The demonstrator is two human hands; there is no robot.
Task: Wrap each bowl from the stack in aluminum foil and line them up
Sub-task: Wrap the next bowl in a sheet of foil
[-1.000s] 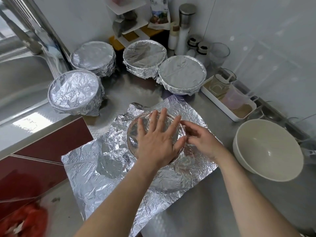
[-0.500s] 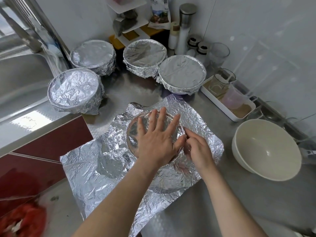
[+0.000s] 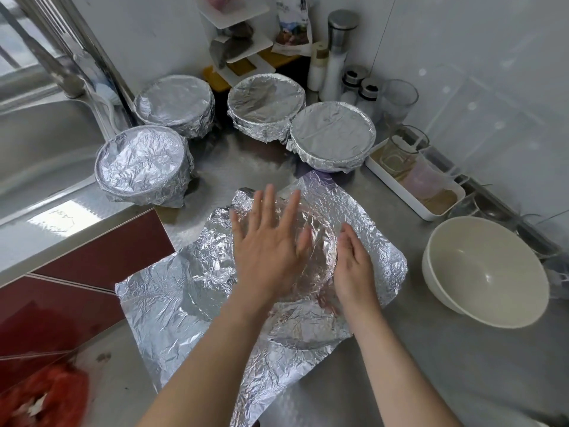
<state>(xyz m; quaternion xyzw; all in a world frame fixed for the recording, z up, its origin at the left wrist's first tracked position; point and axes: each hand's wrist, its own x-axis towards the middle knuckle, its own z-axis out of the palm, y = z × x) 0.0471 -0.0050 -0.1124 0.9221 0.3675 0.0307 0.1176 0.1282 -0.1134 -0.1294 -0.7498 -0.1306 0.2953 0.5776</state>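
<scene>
A crumpled sheet of aluminum foil (image 3: 172, 297) lies over a bowl (image 3: 320, 238) on the steel counter; only the bowl's round shape shows through. My left hand (image 3: 264, 245) presses flat on the foil over the bowl, fingers spread. Against the bowl's right side, my right hand (image 3: 354, 266) presses the foil with straight fingers. Several foil-wrapped bowls stand behind: one at the left (image 3: 141, 164), one at the back left (image 3: 175, 107), one at the back middle (image 3: 264, 103), one at the right (image 3: 332, 135). A bare white bowl (image 3: 486, 272) sits at the right.
A steel sink (image 3: 37, 143) with a faucet lies to the left. A white tray (image 3: 431, 211) with glasses, spice jars and bottles lines the back right wall. A small rack stands in the back corner. Something red (image 3: 40, 396) lies at the bottom left.
My left hand has shifted slightly left and forward over the foil. My right hand has slid from the bowl's top edge down to its right side, fingers straightened.
</scene>
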